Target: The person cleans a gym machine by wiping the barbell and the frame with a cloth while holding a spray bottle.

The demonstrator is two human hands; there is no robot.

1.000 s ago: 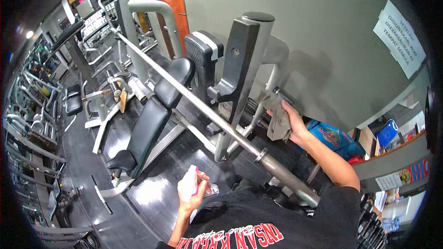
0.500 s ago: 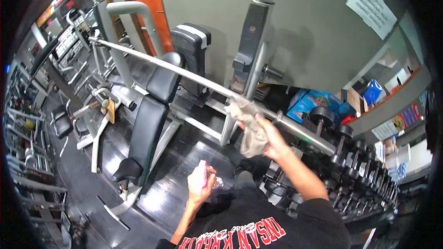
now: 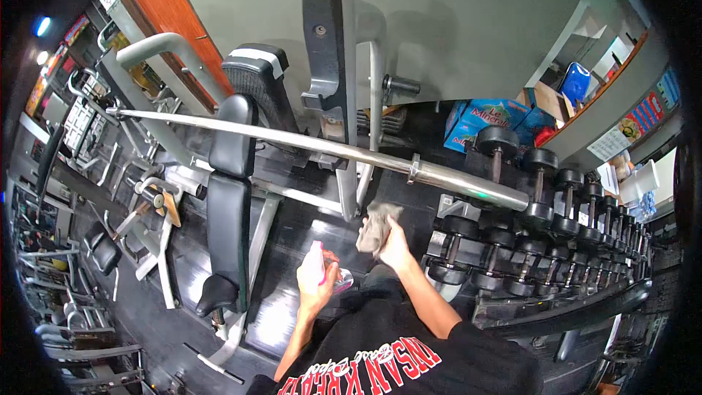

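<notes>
Cloth (image 3: 375,225): a crumpled grey-beige rag, bunched in the fingers of the right hand (image 3: 395,249), which close around its lower edge; most of the fabric stands up and to the left of the knuckles. It hangs free in the air, below the barbell (image 3: 329,150) and clear of it, just in front of the rack upright (image 3: 327,51). Bottle (image 3: 316,266): a small spray bottle with a pink top, wrapped by the fingers of the left hand (image 3: 319,285), held near the chest and close beside the cloth hand without touching it. Bench (image 3: 227,197): black padded, to the left under the bar. Dumbbells (image 3: 545,197): rows on a rack at right. Boxes (image 3: 486,121): blue, against the wall behind.
</notes>
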